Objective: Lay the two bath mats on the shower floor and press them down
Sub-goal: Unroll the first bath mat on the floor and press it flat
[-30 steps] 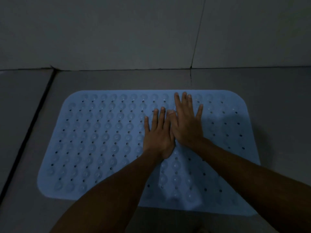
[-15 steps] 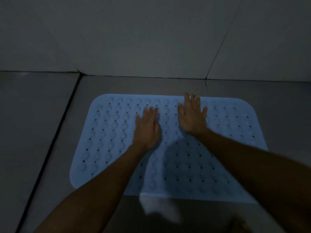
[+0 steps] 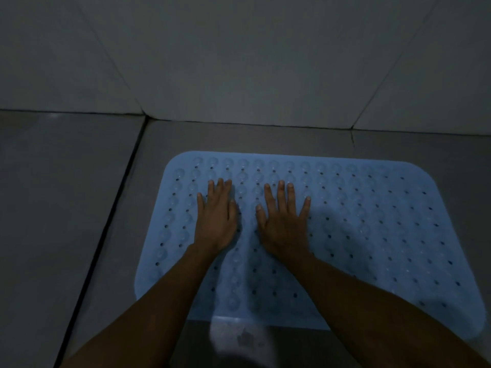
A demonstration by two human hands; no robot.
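Observation:
A light blue bath mat (image 3: 372, 235) with rows of round bumps and small holes lies flat on the grey tiled shower floor (image 3: 66, 208). My left hand (image 3: 216, 219) rests palm down on the mat's left part, fingers straight and close together. My right hand (image 3: 285, 224) lies palm down beside it, a small gap between them, fingers spread. Both hands press flat on the mat. Only one mat is in view.
The tiled wall (image 3: 239, 62) rises just behind the mat's far edge. A dark grout line (image 3: 106, 221) runs along the floor left of the mat. A pale blurred patch (image 3: 239, 335) shows at the mat's near edge.
My hands have slid apart and leftward across the mat; they were touching a second ago. The view has shifted so the mat sits further right.

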